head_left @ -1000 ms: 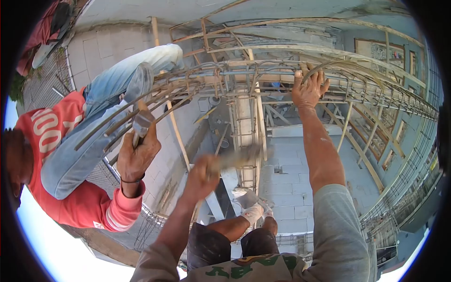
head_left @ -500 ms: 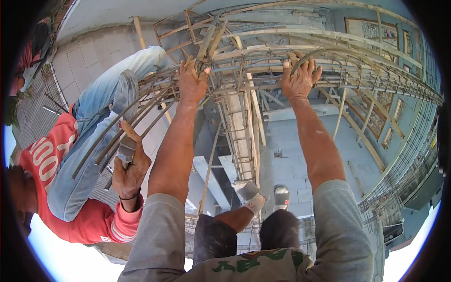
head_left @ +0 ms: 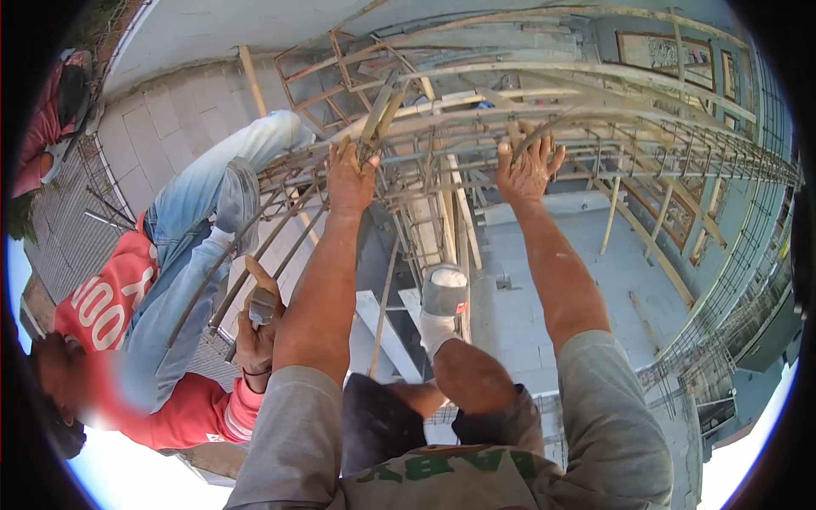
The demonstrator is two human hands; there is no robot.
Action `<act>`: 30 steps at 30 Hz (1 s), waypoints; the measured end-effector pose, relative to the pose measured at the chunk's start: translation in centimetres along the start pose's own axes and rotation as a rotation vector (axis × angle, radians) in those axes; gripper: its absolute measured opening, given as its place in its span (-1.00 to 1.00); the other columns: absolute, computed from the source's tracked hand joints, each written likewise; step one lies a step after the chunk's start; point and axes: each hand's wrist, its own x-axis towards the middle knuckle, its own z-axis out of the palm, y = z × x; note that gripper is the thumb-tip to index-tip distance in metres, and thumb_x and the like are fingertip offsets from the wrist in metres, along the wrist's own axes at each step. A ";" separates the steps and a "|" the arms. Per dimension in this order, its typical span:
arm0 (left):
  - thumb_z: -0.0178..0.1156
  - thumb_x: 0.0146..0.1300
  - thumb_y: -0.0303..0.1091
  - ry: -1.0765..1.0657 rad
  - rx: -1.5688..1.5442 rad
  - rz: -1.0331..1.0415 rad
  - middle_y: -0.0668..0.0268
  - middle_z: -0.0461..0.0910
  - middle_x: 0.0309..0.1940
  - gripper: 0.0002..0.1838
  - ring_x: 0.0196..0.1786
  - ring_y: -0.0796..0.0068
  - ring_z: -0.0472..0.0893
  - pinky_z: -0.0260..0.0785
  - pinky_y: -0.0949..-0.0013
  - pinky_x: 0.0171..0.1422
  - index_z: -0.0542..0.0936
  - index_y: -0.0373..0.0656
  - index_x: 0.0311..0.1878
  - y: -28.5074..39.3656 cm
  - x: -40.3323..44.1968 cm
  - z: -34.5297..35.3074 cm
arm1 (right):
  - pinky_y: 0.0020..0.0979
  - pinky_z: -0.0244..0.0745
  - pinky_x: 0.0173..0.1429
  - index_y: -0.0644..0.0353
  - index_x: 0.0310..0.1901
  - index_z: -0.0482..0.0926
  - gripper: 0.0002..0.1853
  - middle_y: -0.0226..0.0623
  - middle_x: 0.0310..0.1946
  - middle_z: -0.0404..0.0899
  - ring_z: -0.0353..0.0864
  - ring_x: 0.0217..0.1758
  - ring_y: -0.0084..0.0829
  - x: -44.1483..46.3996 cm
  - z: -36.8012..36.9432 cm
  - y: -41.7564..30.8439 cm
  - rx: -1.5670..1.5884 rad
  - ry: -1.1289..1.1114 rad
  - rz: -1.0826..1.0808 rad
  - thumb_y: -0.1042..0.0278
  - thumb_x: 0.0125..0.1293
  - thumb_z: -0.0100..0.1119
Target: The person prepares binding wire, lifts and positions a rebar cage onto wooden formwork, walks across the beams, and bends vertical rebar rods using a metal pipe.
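Observation:
My left hand [head_left: 350,180] has its fingers curled over the bars of a long rebar cage [head_left: 416,159], where short wooden posts [head_left: 377,110] stand up. My right hand [head_left: 529,167] is on the same cage further right. A curved steel bar [head_left: 539,133] runs between its thumb and fingers, which are partly spread. Both arms reach forward. Below the hands my foot, in a grey shoe [head_left: 445,291], stands over a narrow framed member. On the left a co-worker's hand [head_left: 257,327] holds a grey tool whose kind I cannot make out, near loose rebar ends [head_left: 255,270].
The co-worker in a red top [head_left: 106,293] and jeans sits close on my left. Another person [head_left: 51,127] is at the far left edge. Wooden props [head_left: 650,251] slant below the cage at right. A grey block floor [head_left: 518,314] lies far below.
My leg has come forward, and its shoe is now over the narrow member. My right hand has shifted slightly left with the curved bar. The co-worker's hand has moved lower and right.

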 end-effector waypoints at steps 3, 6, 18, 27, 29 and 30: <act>0.21 0.14 -0.14 -0.058 0.034 -0.018 -0.02 0.32 0.22 -0.46 0.35 -0.08 0.17 0.04 0.08 0.40 0.44 -0.33 0.08 0.1 0.2 -0.1 | 0.21 -0.52 0.38 -0.06 0.20 0.37 -0.43 -0.35 0.26 0.21 -0.05 0.42 -0.14 -0.3 -0.1 0.0 0.011 -0.017 0.030 -0.19 0.36 -0.41; 0.22 0.12 -0.15 -0.168 0.118 -0.046 -0.02 0.40 0.15 -0.48 0.28 -0.05 0.28 0.16 0.14 0.33 0.46 -0.32 0.06 1.5 1.3 -1.8 | 0.20 -0.53 0.38 -0.06 0.19 0.37 -0.45 -0.34 0.27 0.20 -0.05 0.42 -0.14 -0.4 0.1 0.1 -0.008 0.002 0.016 -0.17 0.36 -0.38; 0.21 0.05 -0.02 -0.303 0.115 -0.248 -0.03 0.58 -0.13 -0.52 -0.01 -0.03 0.54 0.36 0.10 0.07 0.52 -0.03 0.03 12.1 8.8 -7.9 | 0.18 -0.43 0.41 -0.18 0.29 0.25 -0.46 -0.42 0.34 0.12 -0.05 0.44 -0.18 -0.5 -0.4 0.5 0.018 -0.116 0.055 -0.17 0.36 -0.29; 0.24 0.10 0.00 -0.336 0.098 -0.079 0.09 0.56 -0.61 -0.54 -0.57 0.24 0.60 0.45 0.22 -0.35 0.59 -0.26 -0.18 9.8 10.9 -15.9 | -0.04 0.23 0.23 0.10 -0.01 0.54 -0.43 -0.04 -0.07 0.55 0.45 0.11 -0.11 -0.9 -1.3 1.4 0.656 -0.090 0.377 -0.22 0.35 -0.25; 0.18 0.13 0.05 -0.389 0.108 -0.184 0.01 0.56 -0.51 -0.51 -0.47 0.16 0.60 0.43 0.18 -0.27 0.60 -0.27 -0.19 10.3 9.2 -19.4 | -0.15 0.40 -0.08 0.21 -0.17 0.57 -0.45 -0.05 -0.42 0.57 0.57 -0.24 -0.18 -3.3 -7.0 -0.8 0.897 -0.033 0.610 -0.18 0.35 -0.18; 0.13 0.14 0.08 -0.432 0.129 -0.249 -0.11 0.61 -0.34 -0.47 -0.26 0.02 0.64 0.43 0.12 -0.08 0.60 -0.26 -0.13 11.6 8.6 -21.3 | -0.20 0.49 -0.23 0.26 -0.25 0.59 -0.45 -0.06 -0.60 0.58 0.63 -0.42 -0.22 -4.1 -9.9 -1.4 1.018 0.015 0.724 -0.16 0.35 -0.14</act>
